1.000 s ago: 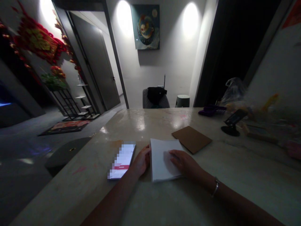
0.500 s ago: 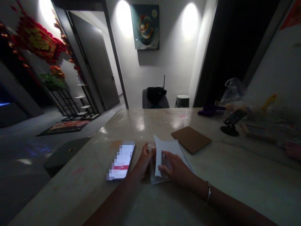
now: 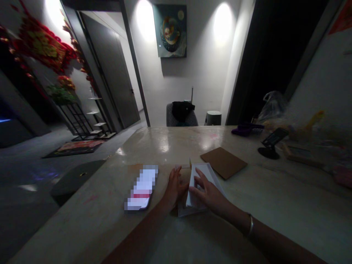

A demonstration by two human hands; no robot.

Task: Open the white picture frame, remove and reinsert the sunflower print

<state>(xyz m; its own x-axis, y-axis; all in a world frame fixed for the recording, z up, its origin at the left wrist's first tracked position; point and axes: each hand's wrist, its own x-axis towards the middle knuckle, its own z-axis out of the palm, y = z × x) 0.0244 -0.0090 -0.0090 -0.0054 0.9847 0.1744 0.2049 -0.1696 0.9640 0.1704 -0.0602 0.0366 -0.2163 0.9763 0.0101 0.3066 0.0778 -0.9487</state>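
Note:
A white paper pack lies on the stone table top in front of me, with its upper sheets bent up and over towards the right. My right hand grips those raised sheets from the right side. My left hand stands curled against the pack's left side, and its fingers partly hide what lies there. A lower white sheet shows beneath both hands. A smartphone with a blurred screen lies just left of my left hand.
A brown square card lies beyond the pack. At the table's right are a black phone stand, purple cloth and a plastic bag. Off the table's left edge stands a dark stool.
The white pack's upper sheets have lifted and folded further to the right. Both hands have closed in on it, my right hand moving left and my left hand moving right.

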